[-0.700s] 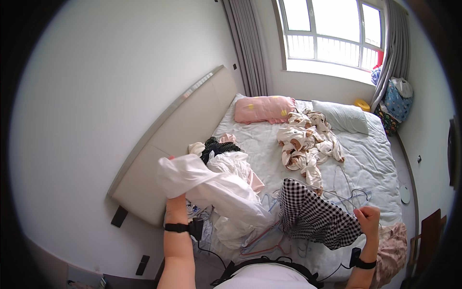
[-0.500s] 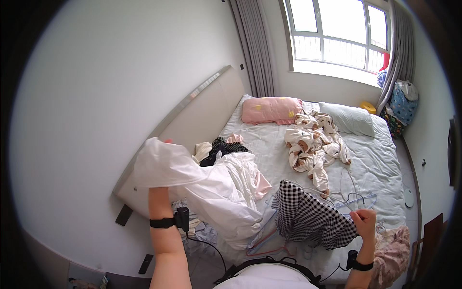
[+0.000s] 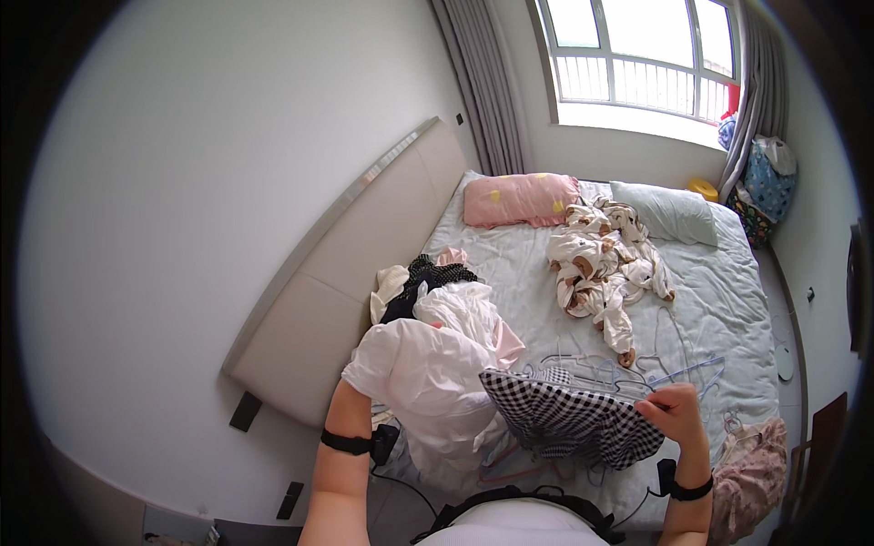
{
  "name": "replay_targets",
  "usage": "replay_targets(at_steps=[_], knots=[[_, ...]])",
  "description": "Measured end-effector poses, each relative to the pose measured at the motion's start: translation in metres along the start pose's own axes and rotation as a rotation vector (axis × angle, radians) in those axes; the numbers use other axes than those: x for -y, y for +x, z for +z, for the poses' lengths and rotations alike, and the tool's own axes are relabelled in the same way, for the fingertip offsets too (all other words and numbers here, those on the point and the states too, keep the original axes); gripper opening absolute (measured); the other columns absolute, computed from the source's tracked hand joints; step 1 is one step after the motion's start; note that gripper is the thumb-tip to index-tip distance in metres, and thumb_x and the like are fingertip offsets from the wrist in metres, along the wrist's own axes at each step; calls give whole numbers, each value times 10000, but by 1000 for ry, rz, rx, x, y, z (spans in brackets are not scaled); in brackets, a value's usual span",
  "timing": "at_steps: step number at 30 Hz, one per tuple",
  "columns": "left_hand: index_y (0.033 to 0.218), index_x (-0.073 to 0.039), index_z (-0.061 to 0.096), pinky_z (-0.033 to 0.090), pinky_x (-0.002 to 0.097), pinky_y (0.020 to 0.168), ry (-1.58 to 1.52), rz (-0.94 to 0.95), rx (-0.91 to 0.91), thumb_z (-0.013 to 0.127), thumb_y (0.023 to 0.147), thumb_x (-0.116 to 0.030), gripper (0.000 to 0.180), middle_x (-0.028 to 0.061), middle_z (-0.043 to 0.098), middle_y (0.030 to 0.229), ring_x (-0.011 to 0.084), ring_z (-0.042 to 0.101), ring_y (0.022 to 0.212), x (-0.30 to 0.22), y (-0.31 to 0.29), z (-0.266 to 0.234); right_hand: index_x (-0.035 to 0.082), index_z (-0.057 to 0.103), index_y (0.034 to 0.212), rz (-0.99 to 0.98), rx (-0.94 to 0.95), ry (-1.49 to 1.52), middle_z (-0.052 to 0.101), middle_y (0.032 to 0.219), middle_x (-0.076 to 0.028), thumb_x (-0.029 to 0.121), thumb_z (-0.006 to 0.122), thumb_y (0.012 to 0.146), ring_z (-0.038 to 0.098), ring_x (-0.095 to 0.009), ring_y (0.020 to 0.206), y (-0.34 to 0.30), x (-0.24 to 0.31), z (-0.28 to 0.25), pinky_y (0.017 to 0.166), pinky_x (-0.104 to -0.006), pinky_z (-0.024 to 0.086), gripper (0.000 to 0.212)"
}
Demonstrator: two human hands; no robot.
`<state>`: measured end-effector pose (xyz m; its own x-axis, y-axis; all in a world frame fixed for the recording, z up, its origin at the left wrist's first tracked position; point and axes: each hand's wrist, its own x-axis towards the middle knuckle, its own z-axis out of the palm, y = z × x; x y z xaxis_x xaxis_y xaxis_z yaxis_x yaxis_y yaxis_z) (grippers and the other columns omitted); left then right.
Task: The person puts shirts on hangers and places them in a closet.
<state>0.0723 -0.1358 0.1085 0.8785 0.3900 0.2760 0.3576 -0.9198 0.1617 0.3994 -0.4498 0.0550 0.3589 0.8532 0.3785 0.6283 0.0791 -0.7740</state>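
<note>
My left hand (image 3: pixel 364 378) was buried in a white shirt (image 3: pixel 428 373); my right hand (image 3: pixel 675 411) pinched a checked cloth (image 3: pixel 564 420) hanging between them over hangers (image 3: pixel 628 373).

Black-and-white checked garment (image 3: pixel 569 420) beside a plain white shirt (image 3: pixel 428 378), over a pale blue-green sheet (image 3: pixel 719 309); pink pillow (image 3: pixel 521 198) with yellow spots, pale green pillow (image 3: pixel 663 211), cream blanket (image 3: pixel 601 268) with brown patches, beige headboard (image 3: pixel 355 264), grey curtains (image 3: pixel 478 82), pinkish crumpled cloth (image 3: pixel 751 473)
</note>
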Motion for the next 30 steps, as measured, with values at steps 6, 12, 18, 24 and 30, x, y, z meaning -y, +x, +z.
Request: replay_targets(at_steps=[6, 12, 18, 24, 30], knots=[[1334, -56, 359, 433, 212, 869, -1212, -158, 151, 503, 876, -85, 481, 24, 511, 1193, 61, 506, 1008, -18, 21, 43, 17, 647, 661, -21, 147, 39, 500, 471, -83, 212, 709, 734, 453, -151, 387, 18, 15, 28, 400, -264, 349, 217], [1202, -69, 526, 446, 280, 691, -314, 105, 29, 583, 799, -185, 423, 41, 611, 869, 165, 579, 780, -85, 27, 62, 7, 652, 700, 37, 96, 107, 526, 508, -98, 231, 684, 770, 474, -150, 423, 25, 22, 76, 426, -265, 366, 236], [1005, -103, 625, 414, 379, 671, 208, -149, -320, 646, 686, -272, 362, 57, 595, 748, 243, 573, 729, -78, 30, 73, -15, 647, 863, 123, 175, 430, 527, 545, -24, 213, 638, 829, 437, -81, 497, 13, 13, 116, 469, -246, 368, 231], [623, -33, 547, 375, 298, 553, -549, -291, -295, 648, 682, -140, 158, 65, 513, 601, 172, 511, 593, -19, -6, 106, -25, 527, 1165, 237, 729, 800, 608, 914, -39, 256, 473, 935, 538, -81, 799, 31, 10, 113, 723, -226, 445, 366], [595, -48, 474, 325, 230, 509, -813, -311, -494, 654, 656, -24, 192, -24, 455, 595, 78, 416, 552, -45, -13, 44, -7, 469, 1246, 350, 910, 115, 598, 1118, -109, 382, 548, 865, 556, -200, 1016, 48, -97, 118, 899, -295, 418, 550]])
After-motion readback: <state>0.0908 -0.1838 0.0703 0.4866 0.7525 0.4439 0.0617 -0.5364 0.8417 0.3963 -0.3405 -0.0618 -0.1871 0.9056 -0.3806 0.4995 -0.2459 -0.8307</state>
